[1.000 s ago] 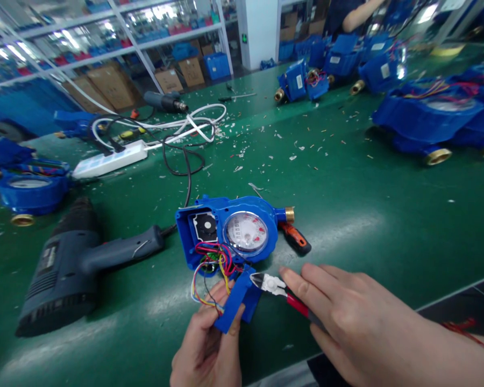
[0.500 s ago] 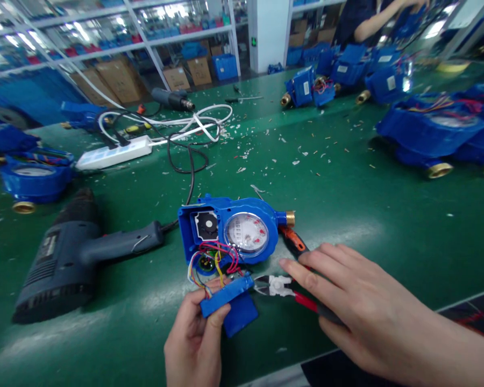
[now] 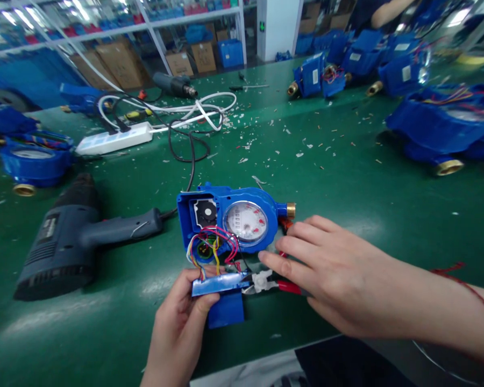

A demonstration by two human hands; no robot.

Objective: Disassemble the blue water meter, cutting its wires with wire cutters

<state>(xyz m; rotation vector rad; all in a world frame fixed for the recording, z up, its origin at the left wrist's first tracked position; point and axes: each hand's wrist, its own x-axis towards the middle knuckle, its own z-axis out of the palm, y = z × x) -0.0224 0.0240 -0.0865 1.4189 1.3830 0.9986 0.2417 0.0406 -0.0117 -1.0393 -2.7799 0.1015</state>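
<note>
A blue water meter (image 3: 229, 220) lies open on the green bench, its dial up and coloured wires (image 3: 213, 250) spilling from its near side. My left hand (image 3: 177, 328) is closed on a small blue cover piece (image 3: 221, 293) that hangs on those wires. My right hand (image 3: 331, 274) grips red-handled side cutters (image 3: 266, 282), whose jaws sit at the right end of the cover piece, close to the wires. An orange-handled tool (image 3: 284, 223) lies partly hidden under my right fingers.
A dark blue heat gun (image 3: 72, 236) lies to the left, its cord running back to a white power strip (image 3: 113, 138). More blue meters (image 3: 439, 126) stand at right and far left (image 3: 32, 161). Wire scraps litter the bench. Another person's arm (image 3: 387, 11) shows at top right.
My left hand turned the blue cover piece flat and drew it left. My right hand slid the cutters left until their jaws reached the cover's end by the wires.
</note>
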